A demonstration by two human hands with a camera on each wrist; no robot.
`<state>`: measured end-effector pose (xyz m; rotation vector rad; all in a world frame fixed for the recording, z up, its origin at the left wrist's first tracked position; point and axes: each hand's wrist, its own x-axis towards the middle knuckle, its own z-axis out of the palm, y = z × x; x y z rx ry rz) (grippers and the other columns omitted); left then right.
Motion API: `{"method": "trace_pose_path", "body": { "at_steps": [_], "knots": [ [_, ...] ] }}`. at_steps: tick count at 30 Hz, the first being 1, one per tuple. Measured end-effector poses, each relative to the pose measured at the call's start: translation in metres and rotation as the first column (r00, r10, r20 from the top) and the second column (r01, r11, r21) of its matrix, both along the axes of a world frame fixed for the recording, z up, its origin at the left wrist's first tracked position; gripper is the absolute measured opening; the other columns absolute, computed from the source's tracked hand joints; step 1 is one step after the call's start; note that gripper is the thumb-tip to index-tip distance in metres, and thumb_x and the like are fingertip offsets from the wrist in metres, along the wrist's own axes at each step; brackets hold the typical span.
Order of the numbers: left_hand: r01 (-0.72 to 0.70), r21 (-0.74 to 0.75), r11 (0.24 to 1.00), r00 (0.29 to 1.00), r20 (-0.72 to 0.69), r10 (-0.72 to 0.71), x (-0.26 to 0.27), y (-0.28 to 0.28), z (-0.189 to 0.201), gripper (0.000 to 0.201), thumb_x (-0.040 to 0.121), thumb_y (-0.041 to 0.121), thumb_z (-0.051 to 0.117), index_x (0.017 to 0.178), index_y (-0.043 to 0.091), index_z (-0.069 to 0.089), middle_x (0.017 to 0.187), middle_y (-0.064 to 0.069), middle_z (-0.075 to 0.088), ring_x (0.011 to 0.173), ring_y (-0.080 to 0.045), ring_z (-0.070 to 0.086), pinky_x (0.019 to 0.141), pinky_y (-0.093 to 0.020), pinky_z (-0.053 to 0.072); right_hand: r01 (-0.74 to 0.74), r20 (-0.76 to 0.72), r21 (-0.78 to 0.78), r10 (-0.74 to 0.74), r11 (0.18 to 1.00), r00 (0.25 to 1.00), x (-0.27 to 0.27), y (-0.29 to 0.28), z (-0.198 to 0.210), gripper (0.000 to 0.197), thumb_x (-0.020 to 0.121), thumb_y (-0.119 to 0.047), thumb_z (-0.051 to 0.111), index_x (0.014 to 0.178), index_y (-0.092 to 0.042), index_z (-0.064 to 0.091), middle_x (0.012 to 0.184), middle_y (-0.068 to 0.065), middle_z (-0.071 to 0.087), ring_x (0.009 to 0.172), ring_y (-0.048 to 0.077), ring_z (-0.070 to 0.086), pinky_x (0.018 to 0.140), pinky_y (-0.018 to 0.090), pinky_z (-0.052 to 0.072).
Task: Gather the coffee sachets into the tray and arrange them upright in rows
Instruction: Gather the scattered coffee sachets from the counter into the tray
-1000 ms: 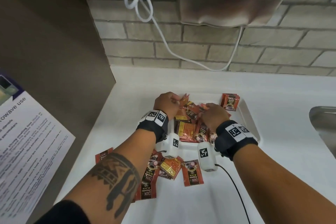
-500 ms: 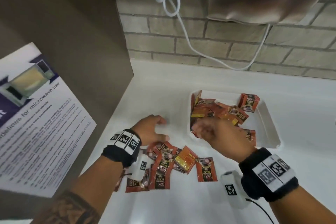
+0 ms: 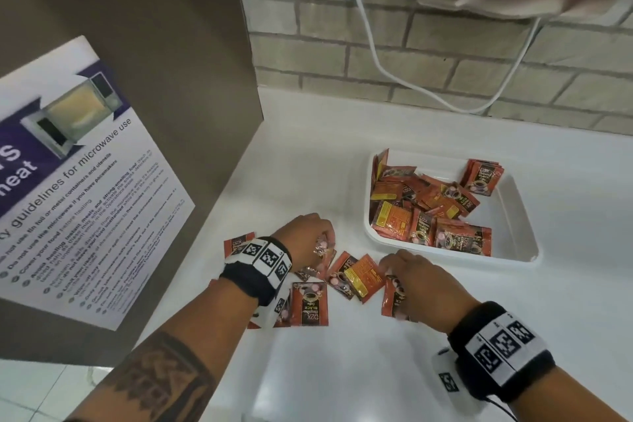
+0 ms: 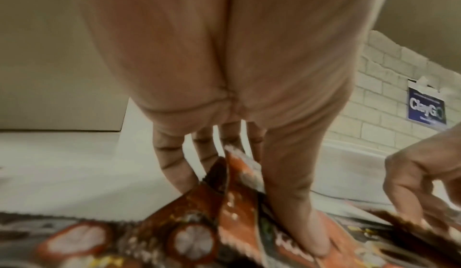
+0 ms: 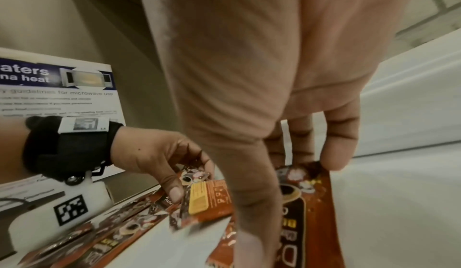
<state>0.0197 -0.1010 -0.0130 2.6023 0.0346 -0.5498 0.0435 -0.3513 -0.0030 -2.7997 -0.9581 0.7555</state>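
Red sachets [image 3: 310, 303] on the counter: both hands pinch some, left hand [image 3: 305, 240], right hand [image 3: 419, 284]

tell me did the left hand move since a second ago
Yes. The left hand was over the white tray among its sachets; it has come back toward the person and now grips loose sachets on the counter, left of the tray.

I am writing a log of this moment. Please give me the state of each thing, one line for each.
left hand: pinches sachets off the counter.
right hand: grips one sachet.
tray: holds a jumbled pile, not in rows.
upright stack: leans in the tray's far corner.
loose sachets: lie flat on the counter.
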Motion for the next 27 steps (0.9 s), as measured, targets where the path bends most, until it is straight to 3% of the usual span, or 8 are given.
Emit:
{"method": "trace_pose_path", "body": {
  "at_steps": [4, 7, 11, 14, 17, 22, 24, 27],
  "knots": [
    [-0.067, -0.061, 0.996, 0.995, 0.068, 0.071, 0.003, 0.005, 0.002, 0.041, 0.081, 0.0, 0.074, 0.113, 0.024, 0.066, 0.111, 0.006, 0.051, 0.103, -0.014, 0.054, 0.088, -0.023, 0.045, 0.074, -0.007, 0.156, -0.074, 0.985, 0.997, 0.0, 0.001, 0.004, 0.039, 0.079, -0.02, 0.079, 0.111, -0.034, 0.061, 0.107, -0.011, 0.063, 0.089, 0.007, 0.061, 0.077, 0.021, 0.05],
    [-0.126, -0.104, 0.987, 0.983, 0.123, 0.138, 0.004, 0.01, 0.002, 0.041, 0.078, 0.0, 0.079, 0.109, 0.025, 0.068, 0.109, 0.006, 0.054, 0.1, -0.014, 0.056, 0.086, -0.021, 0.044, 0.113, -0.073, 0.265, -0.097, 0.958, 0.993, 0.001, 0.011, 0.01, 0.038, 0.077, -0.013, 0.08, 0.106, -0.031, 0.065, 0.09, -0.016, 0.059, 0.076, 0.001, 0.055, 0.066, 0.015, 0.044],
    [-0.196, -0.191, 0.962, 0.961, 0.157, 0.226, 0.002, 0.014, -0.001, 0.041, 0.074, 0.002, 0.083, 0.104, 0.027, 0.07, 0.11, 0.005, 0.06, 0.101, -0.013, 0.059, 0.089, -0.022, 0.046, 0.002, -0.11, 0.225, 0.023, 0.974, 0.994, 0.0, 0.031, 0.006, 0.068, 0.073, -0.006, 0.08, 0.133, -0.026, 0.056, 0.119, -0.005, 0.056, 0.103, 0.014, 0.059, 0.086, 0.025, 0.051],
    [-0.237, -0.251, 0.938, 0.948, 0.15, 0.28, -0.001, 0.017, 0.0, 0.037, 0.074, 0.003, 0.084, 0.099, 0.026, 0.071, 0.108, 0.009, 0.065, 0.098, -0.01, 0.063, 0.086, -0.023, 0.051, -0.084, -0.078, 0.141, 0.095, 0.987, 0.992, -0.003, 0.04, -0.004, 0.08, 0.074, -0.007, 0.079, 0.144, -0.026, 0.046, 0.129, -0.003, 0.051, 0.107, 0.019, 0.06, 0.09, 0.031, 0.053],
    [-0.267, -0.293, 0.918, 0.941, 0.126, 0.314, -0.003, 0.02, 0.001, 0.036, 0.075, 0.002, 0.083, 0.099, 0.026, 0.072, 0.102, 0.012, 0.069, 0.095, -0.009, 0.066, 0.084, -0.025, 0.056, -0.093, 0.011, 0.093, 0.092, 0.991, 0.996, -0.003, 0.043, -0.008, 0.072, 0.079, -0.011, 0.073, 0.142, -0.031, 0.043, 0.122, -0.003, 0.057, 0.104, 0.02, 0.062, 0.086, 0.036, 0.055],
    [-0.298, -0.335, 0.894, 0.937, 0.079, 0.341, -0.008, 0.03, 0.013, 0.04, 0.073, 0.007, 0.087, 0.102, 0.029, 0.071, 0.103, 0.012, 0.067, 0.097, -0.01, 0.067, 0.089, -0.031, 0.056, -0.178, 0.189, 0.034, 0.169, 0.983, 0.967, -0.004, 0.047, -0.005, 0.059, 0.084, -0.011, 0.066, 0.138, -0.028, 0.048, 0.118, -0.004, 0.063, 0.111, 0.019, 0.051, 0.085, 0.033, 0.046],
    [-0.314, -0.302, 0.9, 0.944, -0.001, 0.329, -0.009, 0.033, 0.019, 0.043, 0.072, 0.013, 0.089, 0.105, 0.032, 0.068, 0.108, 0.009, 0.064, 0.096, -0.015, 0.067, 0.082, -0.035, 0.06, -0.228, 0.205, 0.021, 0.219, 0.973, 0.954, -0.004, 0.052, -0.004, 0.06, 0.086, -0.011, 0.066, 0.14, -0.027, 0.047, 0.117, -0.004, 0.063, 0.111, 0.019, 0.048, 0.083, 0.031, 0.043],
    [-0.26, -0.124, 0.958, 0.963, -0.107, 0.247, -0.011, 0.027, 0.019, 0.055, 0.073, 0.013, 0.088, 0.119, 0.028, 0.061, 0.117, 0.004, 0.059, 0.098, -0.017, 0.063, 0.076, -0.034, 0.059, -0.293, 0.188, 0.009, 0.286, 0.956, 0.94, -0.003, 0.063, -0.005, 0.064, 0.087, -0.016, 0.066, 0.145, -0.026, 0.042, 0.115, -0.001, 0.06, 0.111, 0.021, 0.048, 0.081, 0.03, 0.041]
  ]
}}
